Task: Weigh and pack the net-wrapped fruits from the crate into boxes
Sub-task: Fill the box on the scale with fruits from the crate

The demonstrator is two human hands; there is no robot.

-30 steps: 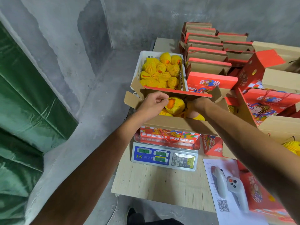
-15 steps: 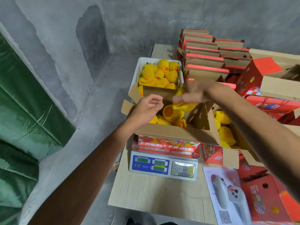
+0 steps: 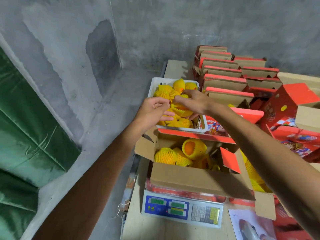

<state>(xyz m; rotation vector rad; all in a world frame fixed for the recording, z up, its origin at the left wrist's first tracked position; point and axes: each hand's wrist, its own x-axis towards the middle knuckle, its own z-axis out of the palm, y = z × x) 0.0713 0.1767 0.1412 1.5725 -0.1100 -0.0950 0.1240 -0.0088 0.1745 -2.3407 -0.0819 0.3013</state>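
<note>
A white crate at the back of the table holds several fruits in yellow foam nets. Both my hands are over it. My right hand curls its fingers down round one netted fruit in the crate. Just left of it, my left hand has relaxed fingers that touch the neighbouring fruits. In front of the crate an open cardboard box stands on a blue-and-white scale. Several netted fruits lie inside this box.
Stacks of red-and-brown boxes fill the back right. A second open box with netted fruits stands right of the scale. A printed sheet lies at the front right. Concrete walls and a green tarpaulin are on the left.
Both hands left the box on the scale and moved back to the crate. My right hand now closes round a fruit there. The view has tilted down.
</note>
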